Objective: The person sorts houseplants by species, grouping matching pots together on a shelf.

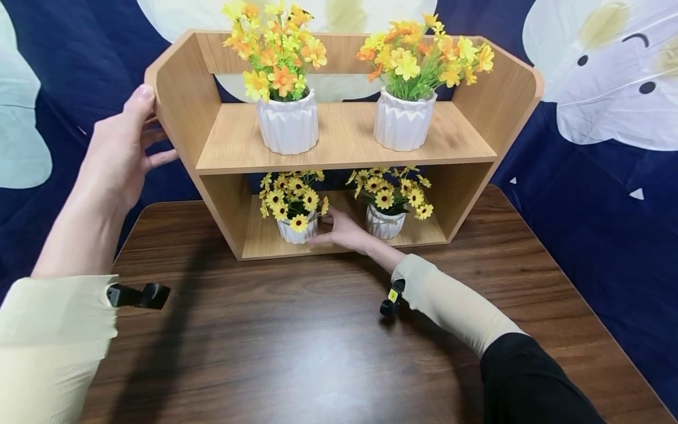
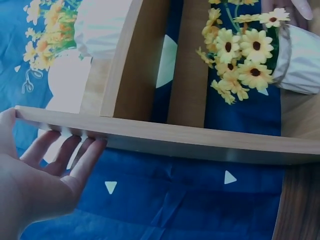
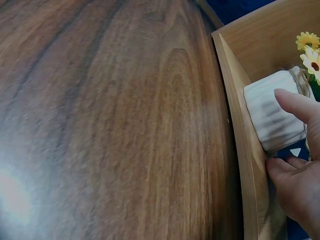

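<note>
My left hand (image 1: 119,147) grips the left side panel of a wooden shelf unit (image 1: 349,168), its thumb at the front edge and its other fingers along the outer face. On the lower shelf, my right hand (image 1: 344,231) holds the right side of a ribbed white flowerpot (image 1: 298,233) with small yellow, dark-centred flowers (image 1: 293,197). The right thumb (image 3: 292,104) lies across this pot's front in the right wrist view; the other fingers are partly hidden. A matching potted plant (image 1: 385,224) stands just right of that hand.
Two larger white pots, left (image 1: 288,126) and right (image 1: 404,123), hold orange and yellow flowers on the upper shelf. The unit stands at the back of a dark wood table (image 1: 296,330). A blue patterned cloth (image 1: 598,194) hangs behind.
</note>
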Motion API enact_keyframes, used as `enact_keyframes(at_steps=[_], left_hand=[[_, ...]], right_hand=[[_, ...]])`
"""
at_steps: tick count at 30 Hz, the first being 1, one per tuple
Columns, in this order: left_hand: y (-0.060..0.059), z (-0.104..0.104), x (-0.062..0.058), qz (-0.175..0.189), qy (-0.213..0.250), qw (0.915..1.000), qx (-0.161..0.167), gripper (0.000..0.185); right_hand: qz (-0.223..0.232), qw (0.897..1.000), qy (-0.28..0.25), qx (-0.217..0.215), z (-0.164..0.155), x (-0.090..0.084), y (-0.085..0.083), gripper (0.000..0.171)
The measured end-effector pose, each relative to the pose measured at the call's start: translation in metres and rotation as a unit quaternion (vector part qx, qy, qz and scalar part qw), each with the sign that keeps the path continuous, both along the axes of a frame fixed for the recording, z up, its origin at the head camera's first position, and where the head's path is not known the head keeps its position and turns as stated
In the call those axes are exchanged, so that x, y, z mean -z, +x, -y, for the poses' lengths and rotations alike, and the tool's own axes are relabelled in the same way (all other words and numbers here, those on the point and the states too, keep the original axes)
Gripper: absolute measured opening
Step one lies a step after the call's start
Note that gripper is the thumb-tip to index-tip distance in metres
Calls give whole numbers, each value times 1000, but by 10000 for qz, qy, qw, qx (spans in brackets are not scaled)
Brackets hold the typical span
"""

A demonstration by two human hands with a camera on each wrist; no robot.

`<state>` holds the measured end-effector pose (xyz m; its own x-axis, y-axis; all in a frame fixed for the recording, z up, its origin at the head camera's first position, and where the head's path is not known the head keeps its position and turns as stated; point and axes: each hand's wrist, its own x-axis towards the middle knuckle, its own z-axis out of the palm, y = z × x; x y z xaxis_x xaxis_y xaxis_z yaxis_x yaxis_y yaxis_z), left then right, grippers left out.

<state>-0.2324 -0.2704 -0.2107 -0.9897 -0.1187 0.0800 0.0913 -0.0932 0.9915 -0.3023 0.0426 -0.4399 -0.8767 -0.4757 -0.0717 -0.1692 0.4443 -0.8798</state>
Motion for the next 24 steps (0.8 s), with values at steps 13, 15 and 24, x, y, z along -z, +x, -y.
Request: enact_keyframes(at_steps=[13,15,24], left_hand=[[20,-2,23,-982,-922,9901,-397,40],[26,-2,27,-1010,-1360,9843,-501,41],[50,-5,52,-892,-3835,9079,-1441,47]], right_hand=[[-1071,9916,592,-429,-6,-2,18,95],[-1169,9899,661,-462,-8,-3,21,93],[-1536,9805,985,-729,-20,-8,37,95]])
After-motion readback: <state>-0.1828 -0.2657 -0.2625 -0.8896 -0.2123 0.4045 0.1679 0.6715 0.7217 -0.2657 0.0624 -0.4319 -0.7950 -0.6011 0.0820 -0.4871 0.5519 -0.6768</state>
